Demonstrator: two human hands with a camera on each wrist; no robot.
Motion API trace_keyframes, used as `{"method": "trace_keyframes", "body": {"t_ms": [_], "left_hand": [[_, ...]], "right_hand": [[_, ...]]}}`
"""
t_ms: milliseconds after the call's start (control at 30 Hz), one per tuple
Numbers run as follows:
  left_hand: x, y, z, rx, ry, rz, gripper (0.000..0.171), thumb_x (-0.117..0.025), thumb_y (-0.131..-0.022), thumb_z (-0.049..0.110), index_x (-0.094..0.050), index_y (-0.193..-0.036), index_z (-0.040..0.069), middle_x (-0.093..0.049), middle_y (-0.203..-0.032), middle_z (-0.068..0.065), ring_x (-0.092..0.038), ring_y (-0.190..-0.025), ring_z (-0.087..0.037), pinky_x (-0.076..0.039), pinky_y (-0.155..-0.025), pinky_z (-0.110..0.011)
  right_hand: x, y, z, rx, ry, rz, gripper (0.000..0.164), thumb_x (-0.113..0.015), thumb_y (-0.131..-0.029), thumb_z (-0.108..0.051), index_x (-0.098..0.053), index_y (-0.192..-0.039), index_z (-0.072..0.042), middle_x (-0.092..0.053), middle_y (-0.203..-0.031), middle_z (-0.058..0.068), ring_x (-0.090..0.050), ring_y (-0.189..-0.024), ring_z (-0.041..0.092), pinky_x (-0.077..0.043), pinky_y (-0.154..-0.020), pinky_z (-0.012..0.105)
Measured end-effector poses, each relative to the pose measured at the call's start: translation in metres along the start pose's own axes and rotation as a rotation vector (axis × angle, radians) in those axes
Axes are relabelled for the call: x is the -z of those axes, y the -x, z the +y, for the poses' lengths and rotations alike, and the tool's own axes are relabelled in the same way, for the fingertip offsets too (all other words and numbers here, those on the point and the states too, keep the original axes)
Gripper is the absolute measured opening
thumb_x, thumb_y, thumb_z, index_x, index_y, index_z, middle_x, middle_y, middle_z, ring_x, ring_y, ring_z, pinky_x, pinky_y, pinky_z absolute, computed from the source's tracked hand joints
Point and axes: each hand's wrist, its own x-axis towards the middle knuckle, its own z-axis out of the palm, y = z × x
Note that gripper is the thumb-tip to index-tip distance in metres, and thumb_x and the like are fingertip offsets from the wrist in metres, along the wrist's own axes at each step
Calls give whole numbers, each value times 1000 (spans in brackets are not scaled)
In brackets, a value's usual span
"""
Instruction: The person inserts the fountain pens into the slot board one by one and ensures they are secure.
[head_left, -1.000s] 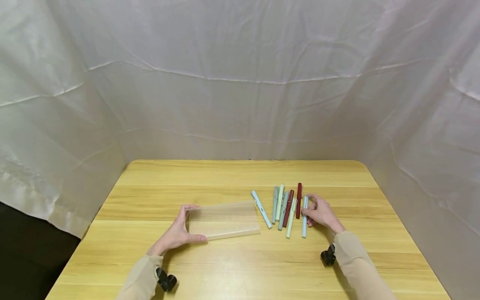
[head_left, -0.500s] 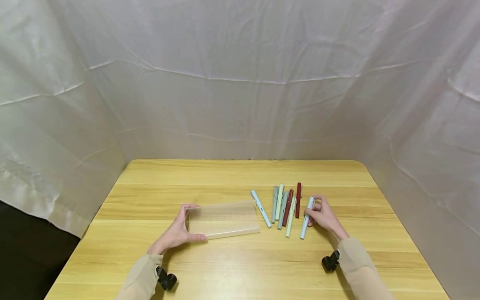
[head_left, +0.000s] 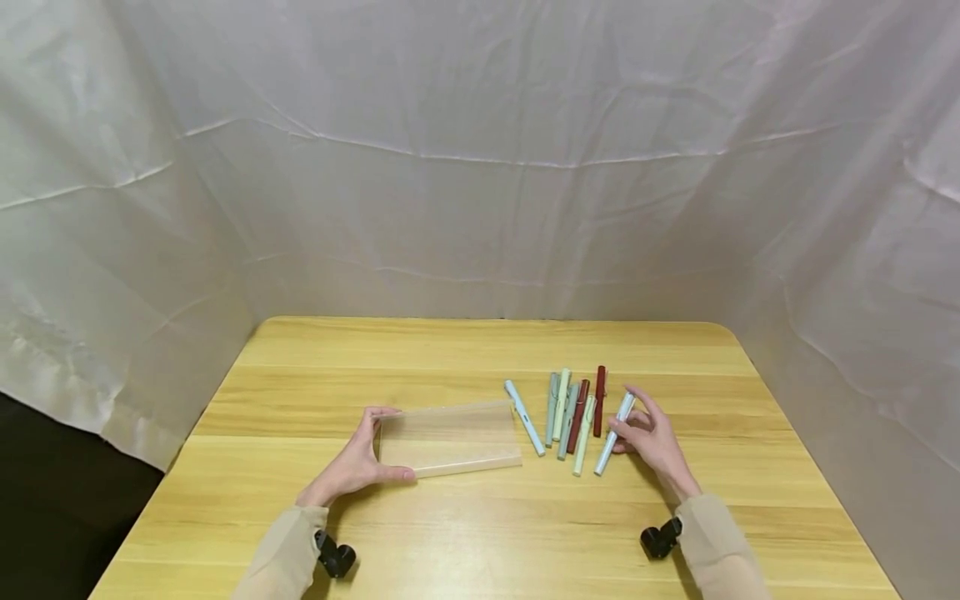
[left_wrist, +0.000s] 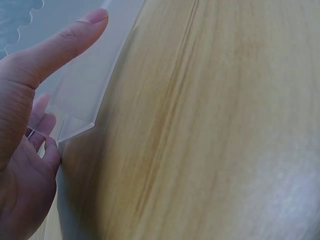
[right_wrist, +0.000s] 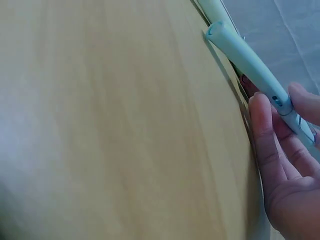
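Note:
My left hand [head_left: 356, 467] spans the left end of a clear plastic tray [head_left: 453, 437], its thumb along the front edge and its fingers at the back corner. In the left wrist view the thumb lies straight over the tray's side wall [left_wrist: 85, 85], and a wavy notched edge [left_wrist: 27, 30] shows at the top left. My right hand [head_left: 654, 437] pinches a light blue capped pen [head_left: 606, 458] near its middle, to the right of the other pens. The right wrist view shows this pen [right_wrist: 250, 65] slanting between thumb and fingers, close over the table.
Between tray and right hand lie several pens: a light blue pen [head_left: 525, 421] by the tray's right end, then grey-green, pale green [head_left: 583, 442] and dark red pens [head_left: 599, 400] side by side. Pale curtains [head_left: 480, 208] surround the wooden table [head_left: 465, 533].
The right hand has turned the light blue pen from nearly upright in view to a slant, its top end swinging right, away from the dark red pen. The left hand and tray stay put.

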Motion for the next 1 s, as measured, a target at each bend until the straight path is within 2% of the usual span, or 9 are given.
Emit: {"method": "trace_keyframes", "body": {"t_ms": [300, 500, 667, 867, 1000], "left_hand": [[0, 0, 1, 22, 18, -1, 106, -95, -65, 26, -28, -144, 8, -30, -156, -23, -14, -153, -50, -9, -124, -68], [0, 0, 1, 17, 16, 4, 106, -95, -65, 26, -28, -144, 8, -30, -156, -24, -14, -152, -50, -9, -124, -68], [0, 0, 1, 4, 13, 5, 105, -95, -65, 27, -28, -144, 8, -31, -155, -23, -16, -152, -49, -10, -123, -69], [0, 0, 0, 3, 17, 6, 105, -95, -65, 28, -29, -144, 9, -31, -156, -23, -18, -152, -49, -11, -122, -70], [-1, 0, -1, 3, 14, 7, 104, -95, -65, 28, -30, -144, 10, -31, -156, -23, -17, -152, -49, -11, -122, -70]], "right_hand": [[-7, 6, -2, 27, -125, 26, 76, -59, -101, -9, -12, -161, -9, -71, -101, 3, -72, -79, 14, -66, -76, 31], [-14, 10, -4, 57, -203, 37, 76, -57, -101, -8, -11, -162, -12, -70, -109, 3, -72, -88, 12, -64, -83, 27], [-23, 11, -9, 83, -225, 61, 77, -59, -99, -4, -14, -161, -14, -69, -111, 2, -72, -89, 12, -64, -83, 28], [-37, 13, -16, 140, -196, 90, 70, -61, -98, -1, -22, -156, -8, -69, -108, -5, -73, -86, 9, -65, -79, 30], [-46, 14, -20, 181, -181, 98, 67, -62, -97, -1, -28, -153, -12, -66, -110, 0, -74, -85, 9, -65, -79, 30]]}}
